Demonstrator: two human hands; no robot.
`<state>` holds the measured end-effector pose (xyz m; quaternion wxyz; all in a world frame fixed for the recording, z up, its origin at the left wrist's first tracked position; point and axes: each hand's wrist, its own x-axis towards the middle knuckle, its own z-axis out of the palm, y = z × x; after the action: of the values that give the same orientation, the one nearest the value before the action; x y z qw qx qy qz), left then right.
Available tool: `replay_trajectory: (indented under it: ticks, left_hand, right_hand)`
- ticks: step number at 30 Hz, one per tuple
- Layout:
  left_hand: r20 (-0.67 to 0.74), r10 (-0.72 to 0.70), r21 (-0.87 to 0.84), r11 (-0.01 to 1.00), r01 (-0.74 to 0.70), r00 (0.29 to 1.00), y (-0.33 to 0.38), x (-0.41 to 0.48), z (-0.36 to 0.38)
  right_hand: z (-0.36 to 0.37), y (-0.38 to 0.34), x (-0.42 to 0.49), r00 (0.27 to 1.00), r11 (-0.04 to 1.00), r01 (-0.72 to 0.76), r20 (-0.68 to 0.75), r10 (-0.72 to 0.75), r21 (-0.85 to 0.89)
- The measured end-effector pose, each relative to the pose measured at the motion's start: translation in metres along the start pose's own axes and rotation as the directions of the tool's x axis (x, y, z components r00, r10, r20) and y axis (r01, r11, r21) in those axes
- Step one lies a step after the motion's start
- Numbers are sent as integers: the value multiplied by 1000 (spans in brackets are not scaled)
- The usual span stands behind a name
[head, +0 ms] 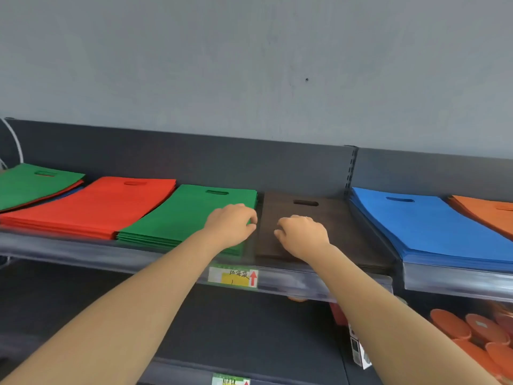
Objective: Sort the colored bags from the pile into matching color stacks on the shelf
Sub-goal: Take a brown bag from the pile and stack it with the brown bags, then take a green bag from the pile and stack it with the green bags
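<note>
Sorted stacks of flat bags lie along the shelf (pixel 166 259): red (pixel 91 207), green (pixel 188 215), dark brown (pixel 341 226), blue (pixel 427 226) and orange (pixel 488 212). At the far left a mixed pile (pixel 30 184) has a green bag on top, with red and blue edges showing beneath. My left hand (pixel 230 223) lies over the right edge of the green stack, fingers and thumb curled together at that edge. My right hand (pixel 302 234) sits on the brown stack near its left edge, fingers curled down onto the top bag. The two hands are close together but apart.
The dark back panel (pixel 194 159) and an upright post (pixel 350 168) stand behind the stacks. A price label (pixel 233 277) hangs on the shelf's front rail. Orange round lids (pixel 472 329) fill the lower shelf at right. A white cable (pixel 14 140) curves at the far left.
</note>
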<state>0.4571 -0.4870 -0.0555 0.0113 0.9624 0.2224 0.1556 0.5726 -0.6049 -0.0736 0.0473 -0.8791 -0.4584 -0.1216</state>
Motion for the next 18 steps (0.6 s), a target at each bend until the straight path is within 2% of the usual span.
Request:
replay_trajectory:
  ticks: [8, 18]
  left_hand:
    - [-123, -7, 148, 989, 26, 992, -137, -72, -44]
    - [-170, -174, 228, 951, 210, 970, -333, -169, -84]
  right_hand:
    - [-7, -152, 27, 953, 986, 167, -259, -158, 13]
    - [-1, -360, 59, 864, 927, 369, -391, -316, 67]
